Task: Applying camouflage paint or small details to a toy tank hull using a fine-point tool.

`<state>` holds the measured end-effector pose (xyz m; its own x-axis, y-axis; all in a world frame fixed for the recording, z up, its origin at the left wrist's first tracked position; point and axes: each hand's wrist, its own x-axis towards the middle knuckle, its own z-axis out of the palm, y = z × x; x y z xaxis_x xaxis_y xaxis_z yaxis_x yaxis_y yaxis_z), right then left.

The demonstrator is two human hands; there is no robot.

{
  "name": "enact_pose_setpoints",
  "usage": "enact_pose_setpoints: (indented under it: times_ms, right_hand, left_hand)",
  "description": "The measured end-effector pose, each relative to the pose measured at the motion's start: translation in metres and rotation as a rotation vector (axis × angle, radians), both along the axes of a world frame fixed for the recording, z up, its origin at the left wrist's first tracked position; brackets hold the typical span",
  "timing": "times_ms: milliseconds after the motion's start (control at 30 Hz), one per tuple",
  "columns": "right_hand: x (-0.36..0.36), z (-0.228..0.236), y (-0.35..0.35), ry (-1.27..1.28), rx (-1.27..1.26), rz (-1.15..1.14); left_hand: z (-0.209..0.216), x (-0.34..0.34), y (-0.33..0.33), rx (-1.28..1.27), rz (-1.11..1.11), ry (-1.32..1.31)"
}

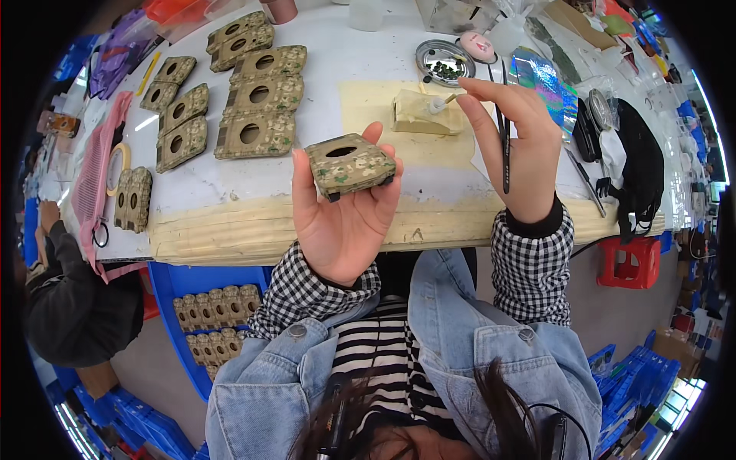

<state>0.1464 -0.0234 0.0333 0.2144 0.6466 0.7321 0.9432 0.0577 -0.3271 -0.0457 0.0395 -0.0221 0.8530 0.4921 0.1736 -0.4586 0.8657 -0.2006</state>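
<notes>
My left hand (343, 222) is closed round the edges of a camouflage-patterned housing (349, 170), a boxy shell with an oval-looking opening on top and dark tabs at its near edge. My right hand (521, 146) is raised over the table, with black tweezers (505, 157) held upright against the palm. Its thumb and forefinger come close together beside a small white nozzle (437, 106), and a tiny yellowish piece shows near the fingertips. Whether they pinch that piece I cannot tell. The nozzle stands on a block wrapped in cream tape (414, 115).
More camouflage housings (259, 96) stand in rows at the left. A round metal dish (445, 63) of small dark parts lies at the back, beside a pink egg-shaped item (477, 46). Below the taped table edge (230, 234), a blue crate (172, 284) holds several housings. A co-worker's dark sleeve (69, 261) is far left.
</notes>
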Motion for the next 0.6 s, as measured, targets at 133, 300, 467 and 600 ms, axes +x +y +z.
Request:
enact_pose_setpoints:
  times_ms: [133, 300, 467, 600]
  right_hand:
    - [0.0002, -0.0052, 0.0045, -0.001, -0.028, 0.011]
    - [-0.0016, -0.0049, 0.0056, 0.014, -0.056, 0.009]
    - [-0.0014, -0.0059, 0.0071, 0.031, -0.067, 0.031]
    - [-0.002, -0.0026, 0.0055, 0.061, -0.065, 0.03]
  left_hand:
    - [-0.0004, -0.0008, 0.0003, -0.009, -0.019, 0.008]
    - [-0.0012, -0.0013, 0.0001, -0.034, -0.077, 0.056]
    - [-0.0001, -0.0008, -0.0039, -0.144, -0.151, -0.01]
    - [-0.0002, 0.0001, -0.0073, -0.077, -0.147, 0.047]
